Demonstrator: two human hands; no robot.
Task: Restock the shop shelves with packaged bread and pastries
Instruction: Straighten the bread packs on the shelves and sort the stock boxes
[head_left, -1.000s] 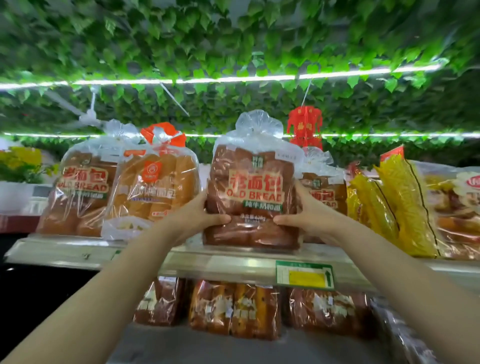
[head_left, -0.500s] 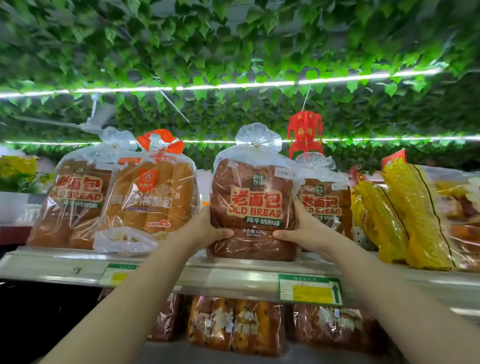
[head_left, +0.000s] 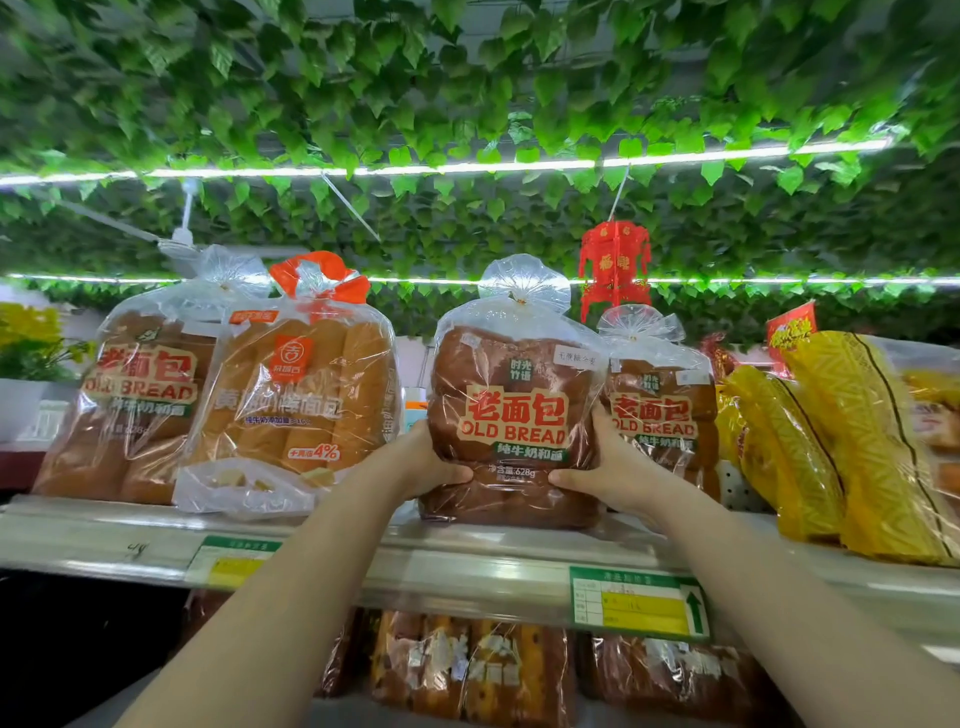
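On top shelf (head_left: 467, 564), three Old Bread bags (head_left: 140, 395), middle bag (head_left: 514, 415) in curled grip of left hand (head_left: 421, 465) and right hand (head_left: 610, 467).

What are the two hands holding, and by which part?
The middle OLD BREAD bag, by its lower sides: left hand on the left, right hand on the right.

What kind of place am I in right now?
Probably a grocery shop's bread aisle: bagged loaves such as the OLD BREAD loaf stand on a shelf, its front edge carries a price tag, and more packaged bread lies on the tier below.
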